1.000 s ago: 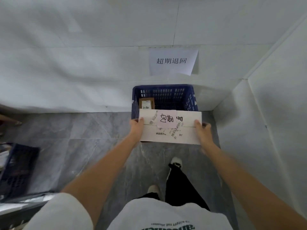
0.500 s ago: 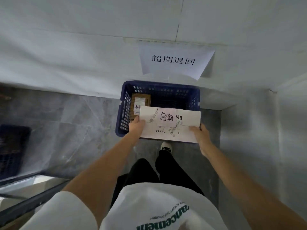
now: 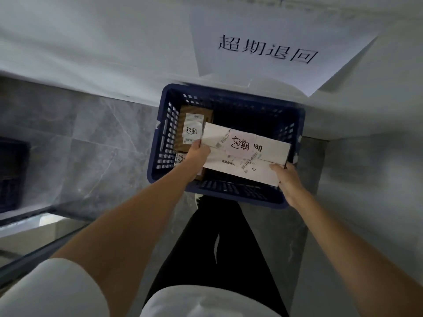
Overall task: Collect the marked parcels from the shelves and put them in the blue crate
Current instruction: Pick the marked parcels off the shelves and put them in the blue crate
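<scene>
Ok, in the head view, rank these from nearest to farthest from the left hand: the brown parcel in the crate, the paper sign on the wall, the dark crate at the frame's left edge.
1. Brown parcel: just beyond the left hand, inside the blue crate.
2. Paper sign: up on the wall, to the right.
3. Dark crate: far left on the floor.

A second ago the long white cardboard parcel, with its pink handwritten label, was held in front of the dark blue slatted plastic crate, covering the near rim. Now it is over the crate's opening, lower and tilted, its right end reaching to the right wall. The left hand and right hand have moved forward with it, over the crate. The view has closed in and tipped downward, so more of the brown cardboard box inside the crate shows.
</scene>
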